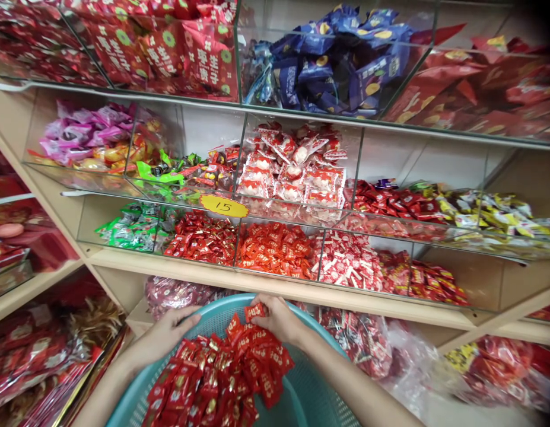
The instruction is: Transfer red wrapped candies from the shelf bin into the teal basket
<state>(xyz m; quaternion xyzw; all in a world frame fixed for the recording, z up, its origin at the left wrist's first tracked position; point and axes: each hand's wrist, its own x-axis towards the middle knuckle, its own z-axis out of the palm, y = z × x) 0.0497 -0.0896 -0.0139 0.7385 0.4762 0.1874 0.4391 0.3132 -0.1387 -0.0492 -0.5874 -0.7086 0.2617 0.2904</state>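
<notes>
Red sweets: one heap, in the blue-green basket. Right hand: above the heap; I see its fingers pinching a red packet. Left hand: at the basket's rim; whether gripping, I cannot tell. Beyond: wooden shelf, orange-red sweets, yellow tag marked 15.

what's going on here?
A person is handling small red glossy wrapped packets piled in a round teal plastic mesh basket. The right hand has one packet at its fingertips, over the basket. The left hand is at the basket's far-left edge; whether it grips the rim is unclear. Behind stand clear bins of wrapped goods, with a yellow oval tag reading 15.
</notes>
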